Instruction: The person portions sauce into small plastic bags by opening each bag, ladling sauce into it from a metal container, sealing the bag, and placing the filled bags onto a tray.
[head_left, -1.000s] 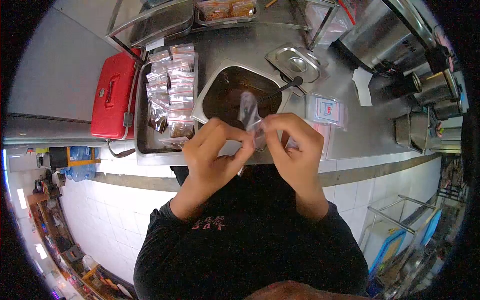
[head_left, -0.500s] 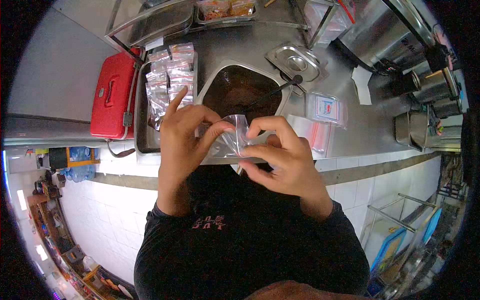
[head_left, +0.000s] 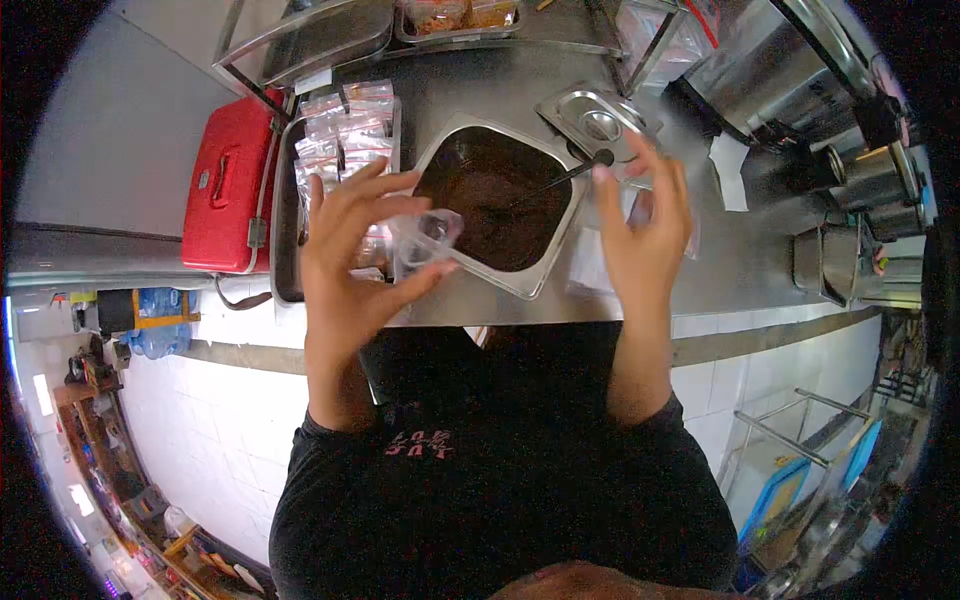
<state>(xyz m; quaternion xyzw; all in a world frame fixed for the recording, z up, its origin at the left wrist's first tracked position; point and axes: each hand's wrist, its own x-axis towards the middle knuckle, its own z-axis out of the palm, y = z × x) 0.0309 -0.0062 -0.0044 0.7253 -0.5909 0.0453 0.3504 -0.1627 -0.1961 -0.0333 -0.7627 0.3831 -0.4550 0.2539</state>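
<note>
Steel pan (head_left: 562,235) — dark contents (head_left: 490,235) | tray (head_left: 287,240) — packed bags (head_left: 362,130) | left hand (head_left: 345,240) half-curled, holding clear bag (head_left: 432,232); right hand (head_left: 645,225) spread, empty

pan (head_left: 535,286) open at front; black handle (head_left: 548,187) bars right rim

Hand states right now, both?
Left hand: holding a clear plastic bag, fingers spread.
Right hand: open, nothing visibly held, near the black utensil handle.

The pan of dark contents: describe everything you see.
The pan looks silvery metal, broad-rimmed and round-cornered. It sits open and askew on the counter, holding dark brown contents. A black utensil leans across its right rim, one end inside. The left hand and clear bag mask its left corner; contact is unclear.
</note>
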